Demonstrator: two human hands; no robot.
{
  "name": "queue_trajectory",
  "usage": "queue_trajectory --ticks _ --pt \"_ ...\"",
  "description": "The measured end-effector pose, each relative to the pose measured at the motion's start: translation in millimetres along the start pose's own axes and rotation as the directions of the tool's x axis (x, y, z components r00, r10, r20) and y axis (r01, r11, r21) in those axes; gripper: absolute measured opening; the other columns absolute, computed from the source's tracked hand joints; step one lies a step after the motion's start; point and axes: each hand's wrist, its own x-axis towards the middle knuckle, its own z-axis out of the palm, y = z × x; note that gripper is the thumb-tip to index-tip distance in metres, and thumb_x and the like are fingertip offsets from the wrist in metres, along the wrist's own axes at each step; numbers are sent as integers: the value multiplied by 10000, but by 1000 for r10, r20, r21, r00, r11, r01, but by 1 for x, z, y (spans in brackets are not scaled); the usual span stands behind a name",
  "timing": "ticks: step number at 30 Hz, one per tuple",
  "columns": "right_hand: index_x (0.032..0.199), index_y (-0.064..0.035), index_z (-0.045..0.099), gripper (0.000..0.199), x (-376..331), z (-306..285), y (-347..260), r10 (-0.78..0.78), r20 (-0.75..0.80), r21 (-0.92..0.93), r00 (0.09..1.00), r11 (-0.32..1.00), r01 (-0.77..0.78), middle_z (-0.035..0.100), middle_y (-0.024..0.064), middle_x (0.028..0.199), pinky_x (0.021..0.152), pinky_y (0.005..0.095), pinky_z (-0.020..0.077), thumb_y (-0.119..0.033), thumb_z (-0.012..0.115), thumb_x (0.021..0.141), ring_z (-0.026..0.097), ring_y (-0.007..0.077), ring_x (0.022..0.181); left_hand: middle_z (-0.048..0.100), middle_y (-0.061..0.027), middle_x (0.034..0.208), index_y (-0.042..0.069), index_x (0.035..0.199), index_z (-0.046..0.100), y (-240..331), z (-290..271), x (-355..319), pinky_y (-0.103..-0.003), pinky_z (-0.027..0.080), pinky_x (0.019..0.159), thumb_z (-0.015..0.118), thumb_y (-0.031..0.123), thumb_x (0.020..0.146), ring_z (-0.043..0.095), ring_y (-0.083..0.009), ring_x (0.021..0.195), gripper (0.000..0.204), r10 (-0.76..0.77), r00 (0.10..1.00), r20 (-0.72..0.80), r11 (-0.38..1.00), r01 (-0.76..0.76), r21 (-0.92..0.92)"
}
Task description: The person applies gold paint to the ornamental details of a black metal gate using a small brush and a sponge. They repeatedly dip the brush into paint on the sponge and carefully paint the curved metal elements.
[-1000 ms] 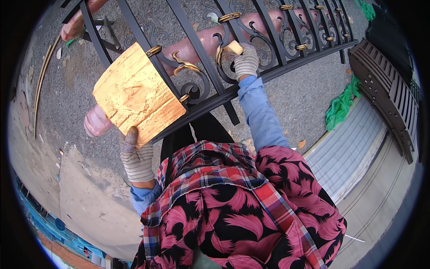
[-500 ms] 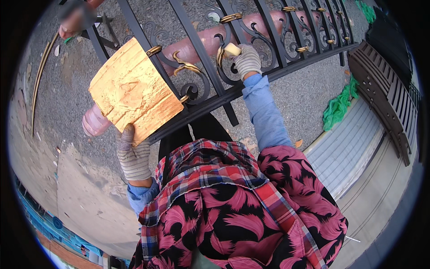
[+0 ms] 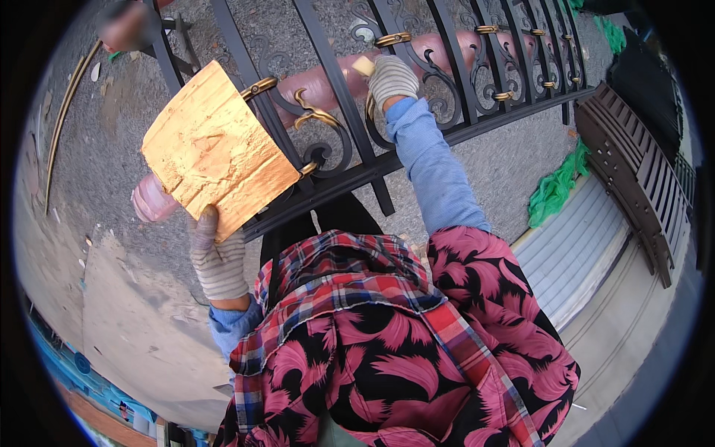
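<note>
My left hand point(image 3: 216, 253), in a striped work glove, grips the lower edge of a gold-coated square board point(image 3: 217, 153), thumb on top. The board is tilted over the near left part of a black metal fence panel point(image 3: 346, 175). In my gloved right hand point(image 3: 392, 78) is a small pale-yellow sponge piece point(image 3: 364, 66), its end showing past the fingers. That hand is over the scrollwork beside an upright bar, near a gold collar point(image 3: 392, 39). Whether the sponge touches the metal I cannot tell. Gold also covers a leafy scroll tip point(image 3: 316, 112) between the bars.
A pink plastic-wrapped roll point(image 3: 156, 200) lies beneath the panel. On the right are green netting point(image 3: 558, 182), a ribbed pale sheet point(image 3: 570, 235) and a stack of brown slatted metal point(image 3: 629, 175). Another person's blurred part point(image 3: 128, 27) appears at upper left.
My right hand has moved up and left with the sponge, away from the lower scroll toward the upper part of the bar. The board has shifted slightly left.
</note>
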Motion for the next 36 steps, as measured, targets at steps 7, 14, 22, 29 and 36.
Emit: queue_trajectory --ticks 7,14,22,29,36 --pt "929 -32 611 405 -44 0 14 36 125 37 991 998 -41 616 172 868 696 378 481 -330 680 664 600 301 816 423 -133 1229 1 1250 338 -1 -16 0 -377 326 984 588 85 773 416 -246 1141 546 7 999 -49 999 -10 -49" --pt "904 5 600 443 -32 -31 30 89 -142 221 986 974 -56 628 159 810 665 341 478 -308 734 621 610 276 725 445 -129 1207 16 1236 360 0 -16 3 -372 352 957 600 107 767 444 -244 1113 535 -13 1000 -28 1000 12 -24" --pt "952 -43 599 395 -16 5 25 52 -10 136 999 989 -51 593 177 930 754 388 459 -289 698 659 561 321 881 459 -127 1188 19 1231 366 -1 -12 -1 -373 375 934 602 104 764 454 -242 1101 530 2 999 -50 1000 -3 -4" --pt "902 -48 615 338 -66 19 42 -104 2 148 995 984 103 581 162 911 739 364 461 -113 712 585 560 327 844 448 -122 1202 21 1239 358 -1 -12 2 -379 354 961 599 87 762 442 -245 1116 538 0 1000 -9 1000 0 -13" --pt "864 -47 621 341 -52 9 64 -124 15 264 992 958 116 613 156 820 679 349 484 -77 726 541 590 315 740 436 -126 1218 18 1248 350 -2 -6 -2 -378 328 983 596 81 762 422 -249 1136 548 3 1000 -10 1000 -3 -16"
